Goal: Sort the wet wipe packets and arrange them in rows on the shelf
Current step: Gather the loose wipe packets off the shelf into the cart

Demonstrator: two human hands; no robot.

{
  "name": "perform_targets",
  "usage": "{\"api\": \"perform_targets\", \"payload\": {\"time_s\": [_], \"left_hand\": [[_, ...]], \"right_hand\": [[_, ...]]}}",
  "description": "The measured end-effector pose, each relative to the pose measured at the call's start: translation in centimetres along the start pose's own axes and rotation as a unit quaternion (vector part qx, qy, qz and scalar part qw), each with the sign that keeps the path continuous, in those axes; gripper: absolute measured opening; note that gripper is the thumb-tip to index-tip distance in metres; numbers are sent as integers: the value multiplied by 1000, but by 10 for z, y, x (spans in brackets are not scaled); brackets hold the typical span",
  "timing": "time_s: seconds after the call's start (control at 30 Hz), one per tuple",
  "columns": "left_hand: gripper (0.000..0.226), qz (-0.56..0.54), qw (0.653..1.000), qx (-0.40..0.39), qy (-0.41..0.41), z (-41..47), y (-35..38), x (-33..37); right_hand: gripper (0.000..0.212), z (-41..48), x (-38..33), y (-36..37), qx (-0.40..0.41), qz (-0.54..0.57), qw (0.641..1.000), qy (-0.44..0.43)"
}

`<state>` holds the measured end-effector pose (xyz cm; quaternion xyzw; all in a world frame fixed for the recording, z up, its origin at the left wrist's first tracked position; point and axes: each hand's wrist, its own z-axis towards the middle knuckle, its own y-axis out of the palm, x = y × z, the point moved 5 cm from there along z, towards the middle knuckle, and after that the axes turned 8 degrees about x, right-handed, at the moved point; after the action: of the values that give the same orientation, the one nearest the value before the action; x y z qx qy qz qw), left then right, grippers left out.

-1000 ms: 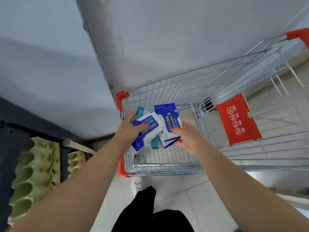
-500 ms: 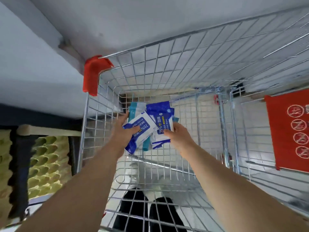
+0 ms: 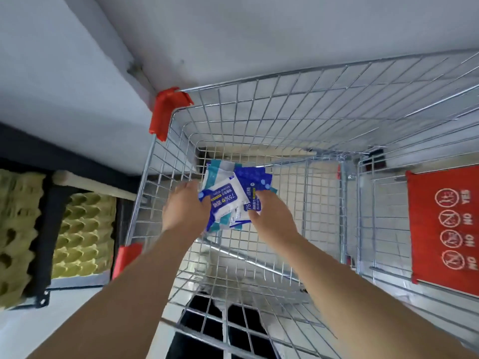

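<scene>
Packets: a stack of blue, white and teal wet wipe packets [image 3: 234, 200] at the centre of the frame, inside the cart, held between both hands. Contact with the wire bottom cannot be told.
Left hand [image 3: 185, 209]: grips the left edge of the stack, fingers curled onto the top packet.
Right hand [image 3: 272, 220]: grips the right edge of the stack, fingertips on its top face.
Cart [image 3: 298, 104]: silver wire mesh, filling the centre and right of the frame; it stands just beside the wall.
Corner guards [image 3: 168, 110]: red plastic, on the cart's left corners.
Sign flap [image 3: 440, 229]: red panel with white pictograms, on the cart at the right edge of the frame.
Floor [image 3: 321, 198]: pale tiles, seen through the mesh.
Wall [image 3: 233, 27]: plain grey-white, across the upper frame.
Egg trays [image 3: 85, 229]: yellow-green moulded trays in a dark frame, at the left edge of the frame.
</scene>
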<state>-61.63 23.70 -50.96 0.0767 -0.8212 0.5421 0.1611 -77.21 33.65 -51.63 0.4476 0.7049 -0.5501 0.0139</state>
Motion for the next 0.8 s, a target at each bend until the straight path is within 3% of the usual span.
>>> {"api": "perform_targets", "payload": {"time_s": [0.17,0.37,0.6,0.8], "left_hand": [[24,48,993,64,84,-55,-109,32],[32,23,967,225,115,-148,-267,31],[37,31,925,371,80,-235,-410,-30],[33,19,879,475,36,-299,-509,-121]], "right_hand": [[30,-48,-94,-83,34,-54,987,-148],[28,-127,-228,-170,109,-75,939,-319],[31,-230,-384,-208,180,-56,850,-492],[30,-321,-505,-185,177,-37,780,-599]]}}
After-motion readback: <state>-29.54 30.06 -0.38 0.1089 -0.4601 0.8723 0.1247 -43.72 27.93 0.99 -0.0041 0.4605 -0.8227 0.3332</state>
